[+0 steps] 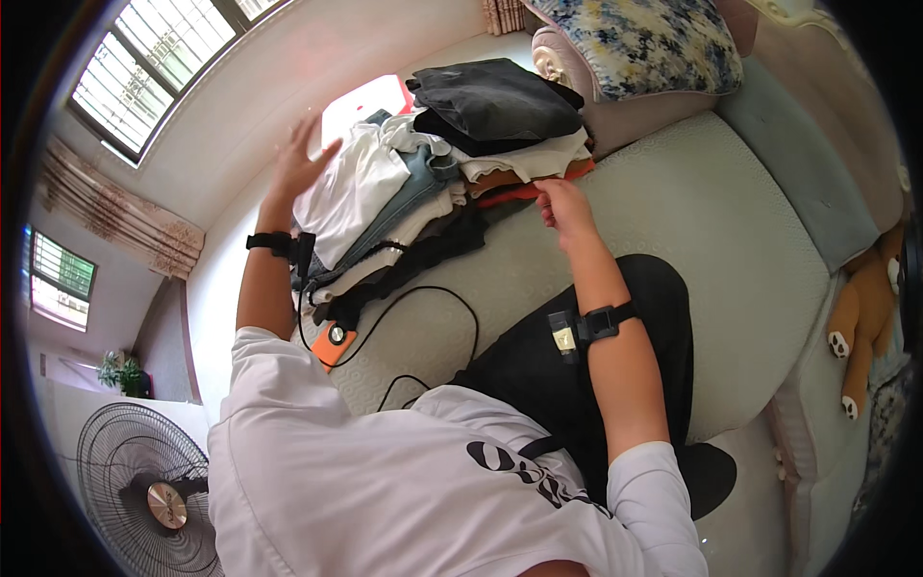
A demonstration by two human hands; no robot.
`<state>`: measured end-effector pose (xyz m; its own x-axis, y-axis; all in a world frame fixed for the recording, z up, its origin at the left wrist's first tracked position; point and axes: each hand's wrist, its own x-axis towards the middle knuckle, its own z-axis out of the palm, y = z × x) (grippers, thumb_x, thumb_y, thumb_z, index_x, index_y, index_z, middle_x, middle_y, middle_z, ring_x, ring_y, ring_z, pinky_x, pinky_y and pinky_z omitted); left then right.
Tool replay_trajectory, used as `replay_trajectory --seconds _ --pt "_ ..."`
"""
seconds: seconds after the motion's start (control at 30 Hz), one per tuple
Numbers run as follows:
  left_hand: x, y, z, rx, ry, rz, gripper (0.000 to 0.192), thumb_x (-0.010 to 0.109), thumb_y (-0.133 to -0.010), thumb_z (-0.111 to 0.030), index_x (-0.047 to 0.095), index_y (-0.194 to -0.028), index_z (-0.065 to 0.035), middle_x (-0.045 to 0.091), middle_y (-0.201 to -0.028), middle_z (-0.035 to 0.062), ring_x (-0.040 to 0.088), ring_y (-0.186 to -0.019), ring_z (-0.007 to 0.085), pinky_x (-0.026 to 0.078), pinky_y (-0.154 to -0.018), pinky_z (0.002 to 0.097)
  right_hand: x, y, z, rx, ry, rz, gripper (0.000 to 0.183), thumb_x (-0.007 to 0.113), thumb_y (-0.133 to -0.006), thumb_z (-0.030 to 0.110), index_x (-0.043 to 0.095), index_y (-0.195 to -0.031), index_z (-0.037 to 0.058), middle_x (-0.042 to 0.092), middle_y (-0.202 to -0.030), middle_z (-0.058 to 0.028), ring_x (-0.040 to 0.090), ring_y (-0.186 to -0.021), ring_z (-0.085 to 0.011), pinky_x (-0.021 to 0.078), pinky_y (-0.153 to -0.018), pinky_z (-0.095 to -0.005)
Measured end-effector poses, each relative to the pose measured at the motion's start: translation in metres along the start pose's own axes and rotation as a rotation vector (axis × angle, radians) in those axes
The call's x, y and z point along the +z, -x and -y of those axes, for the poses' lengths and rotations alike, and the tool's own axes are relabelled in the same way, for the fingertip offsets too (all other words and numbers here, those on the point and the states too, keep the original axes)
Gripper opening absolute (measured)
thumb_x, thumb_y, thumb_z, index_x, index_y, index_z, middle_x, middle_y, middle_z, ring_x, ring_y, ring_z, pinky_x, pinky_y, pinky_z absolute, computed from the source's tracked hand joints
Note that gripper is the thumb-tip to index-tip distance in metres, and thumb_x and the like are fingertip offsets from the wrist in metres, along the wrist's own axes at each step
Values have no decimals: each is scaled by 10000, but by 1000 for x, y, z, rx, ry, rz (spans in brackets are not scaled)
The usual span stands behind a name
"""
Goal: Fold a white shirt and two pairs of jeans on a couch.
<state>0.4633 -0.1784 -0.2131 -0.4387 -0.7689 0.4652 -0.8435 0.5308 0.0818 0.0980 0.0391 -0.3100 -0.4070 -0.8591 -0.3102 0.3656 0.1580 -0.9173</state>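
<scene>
Before me on the sofa seat stand two piles of folded clothes. My left hand (299, 162) is raised, fingers spread and holding nothing, beside the white shirt (360, 180) topping the left pile. Beneath that shirt are blue jeans (389, 220), a cream garment (422, 220) and a black garment (440, 245). My right hand (570, 209) pinches the front edge of a red garment (508, 193) low in the right pile. Above it lie a brown garment (497, 180), a white garment (526, 162) and folded black clothing (490, 101) on top.
A black cable (469, 310) loops over the sofa seat (649, 195) near an orange device (334, 346). Behind the piles is a white-and-red box-like item (368, 104). A floral cushion (649, 50) rests at the back; a standing fan (144, 490) is at lower left, a plush toy (862, 317) at right.
</scene>
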Motion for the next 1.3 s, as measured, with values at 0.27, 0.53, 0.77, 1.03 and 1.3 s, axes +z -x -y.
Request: replay_trajectory --seconds 0.27,0.53,0.77,1.03,1.3 --pt "61 17 -26 85 -7 96 665 564 -777 -514 408 -1309 -146 358 -1371 143 339 -1255 348 228 -1028 492 12 -2 -1 -39 -36 41 147 598 -769 210 572 -772 65 536 -633 0 440 -500 -76 346 -453 -240" --pt "-21 -106 -173 229 275 -25 752 617 -750 -519 404 -1300 -53 419 -1285 230 409 -1198 363 349 -973 413 10 8 10 -350 182 -183 205 658 -723 204 572 -797 33 545 -678 -48 526 -627 -161 431 -592 -287" --pt "1 -142 -221 372 -158 520 1033 502 -649 -756 223 -1400 -104 161 -1432 245 126 -1330 415 71 -1036 586 35 -2 106 -1318 461 -328 349 649 -744 331 576 -921 39 555 -942 -113 512 -913 -273 391 -835 -375" --pt "55 -105 -212 239 -53 845 1132 511 -674 -734 90 -1388 37 85 -1433 279 59 -1325 446 144 -1062 501 45 -131 123 -873 1249 389 641 386 -841 604 429 -1309 168 298 -1418 -90 198 -1335 -284 130 -1090 -444" --pt "83 -89 -187 264 -53 770 1130 569 -658 -699 92 -1396 13 54 -1448 251 26 -1333 437 143 -1024 577 32 -213 55 -958 1345 334 642 371 -850 596 337 -1362 210 241 -1449 -5 128 -1358 -252 91 -1088 -486"
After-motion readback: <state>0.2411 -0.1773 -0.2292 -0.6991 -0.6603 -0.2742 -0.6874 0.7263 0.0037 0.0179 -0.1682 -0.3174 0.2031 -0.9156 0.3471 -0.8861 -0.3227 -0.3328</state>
